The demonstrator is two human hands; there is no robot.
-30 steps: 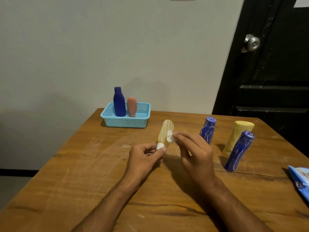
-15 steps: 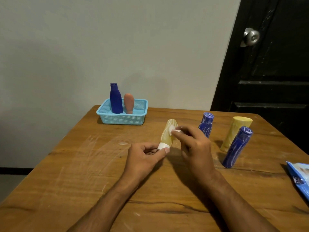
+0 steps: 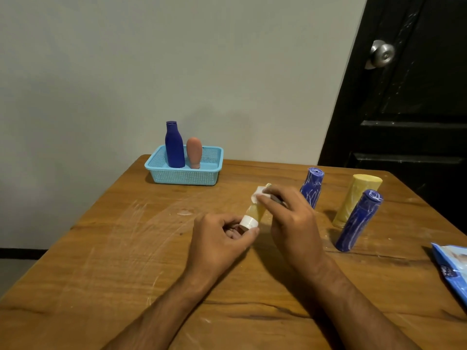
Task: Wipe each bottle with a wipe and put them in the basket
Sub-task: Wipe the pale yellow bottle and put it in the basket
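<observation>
My left hand (image 3: 222, 238) grips the white cap end of a small yellow bottle (image 3: 256, 210), held tilted above the table. My right hand (image 3: 290, 221) pinches a white wipe (image 3: 257, 195) against the bottle's far end. A light blue basket (image 3: 185, 176) stands at the table's back edge and holds a dark blue bottle (image 3: 174, 145) and an orange-pink bottle (image 3: 194, 152), both upright. To the right stand two blue bottles with white streaks (image 3: 312, 186) (image 3: 357, 221) and a larger yellow bottle (image 3: 355, 199).
The wooden table (image 3: 126, 261) carries white scuff marks. A blue wipe packet (image 3: 452, 269) lies at its right edge. A grey wall rises behind the table, and a black door with a metal knob (image 3: 381, 54) is at the right.
My right hand has slid the wipe up the yellow bottle from its middle to its far end. My left hand keeps its hold on the cap.
</observation>
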